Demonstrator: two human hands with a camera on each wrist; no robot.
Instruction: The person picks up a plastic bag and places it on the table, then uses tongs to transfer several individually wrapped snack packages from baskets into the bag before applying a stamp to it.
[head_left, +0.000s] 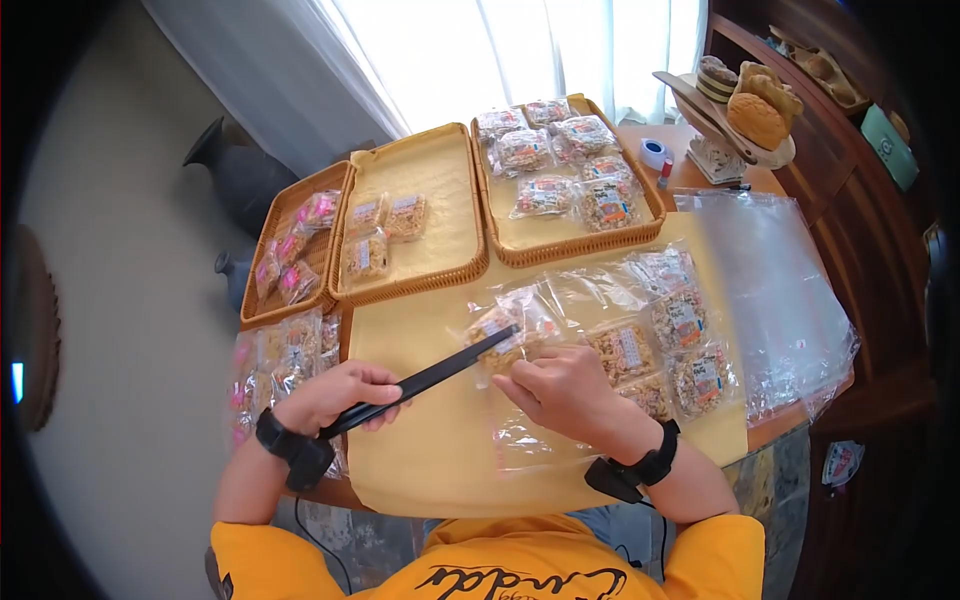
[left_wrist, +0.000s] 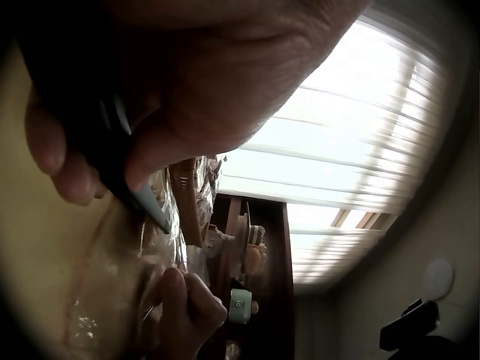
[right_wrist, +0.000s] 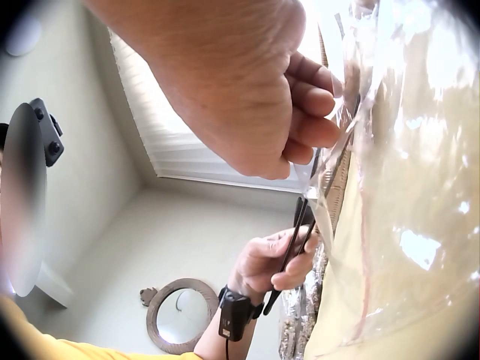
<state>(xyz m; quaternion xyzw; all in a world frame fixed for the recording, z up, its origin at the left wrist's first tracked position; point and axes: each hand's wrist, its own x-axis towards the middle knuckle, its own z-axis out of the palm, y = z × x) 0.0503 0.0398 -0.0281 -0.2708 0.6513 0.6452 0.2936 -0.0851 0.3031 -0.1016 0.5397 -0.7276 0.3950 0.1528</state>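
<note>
My left hand (head_left: 345, 392) grips a long black tool (head_left: 440, 376) with two narrow arms, like a bag-sealing clamp. Its arms reach across the mouth of a large clear plastic bag (head_left: 525, 440) on the table. At the bag's edge, my right hand (head_left: 572, 388) pinches the film, its fingers (right_wrist: 319, 131) curled in the right wrist view. Several wrapped grain snack blocks (head_left: 622, 352) lie in and under the shiny film. One wrapped block (head_left: 490, 335) sits partly behind the tool's tip.
Wicker trays stand at the back: the right one (head_left: 640, 235) and middle one (head_left: 440, 170) hold wrapped blocks, the left one (head_left: 262, 215) pink-marked packets. Filled bags (head_left: 290, 355) lie left, clear bags (head_left: 780, 300) right. Tape (head_left: 653, 152) and a bread stand (head_left: 718, 155) are behind.
</note>
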